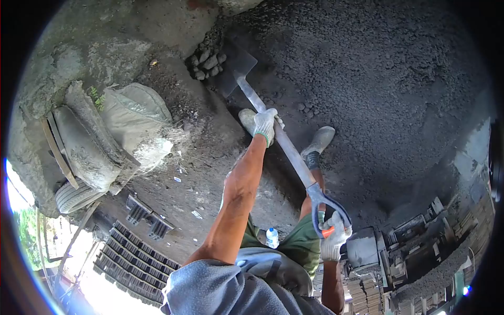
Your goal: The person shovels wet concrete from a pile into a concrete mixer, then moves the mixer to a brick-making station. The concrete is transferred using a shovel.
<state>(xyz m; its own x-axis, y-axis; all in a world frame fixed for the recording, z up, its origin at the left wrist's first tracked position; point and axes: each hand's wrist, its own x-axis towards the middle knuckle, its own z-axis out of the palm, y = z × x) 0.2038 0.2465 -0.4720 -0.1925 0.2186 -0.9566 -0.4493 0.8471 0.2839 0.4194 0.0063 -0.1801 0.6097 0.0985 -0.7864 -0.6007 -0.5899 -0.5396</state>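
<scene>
I hold a shovel (286,144) slantwise in front of my body, its flat blade (242,64) pointing away from me. My left hand (265,125), in a pale knitted work glove, is wrapped round the shaft partway down. At the upper end, my right hand (336,236), gloved too, is closed on the orange grip of the dark D-shaped handle (316,194). The blade lies low at the edge of a large heap of dark, wet-looking mix (362,79). Beside it are grey stone lumps (210,63).
My boots stand either side of the shaft. A water bottle (272,238) shows near my legs. At left are a filled sack (136,113), a trough-like container (89,142) and a tyre (79,196). Stacked blocks (139,262) sit lower left; boards and moulds (415,247) lie at right.
</scene>
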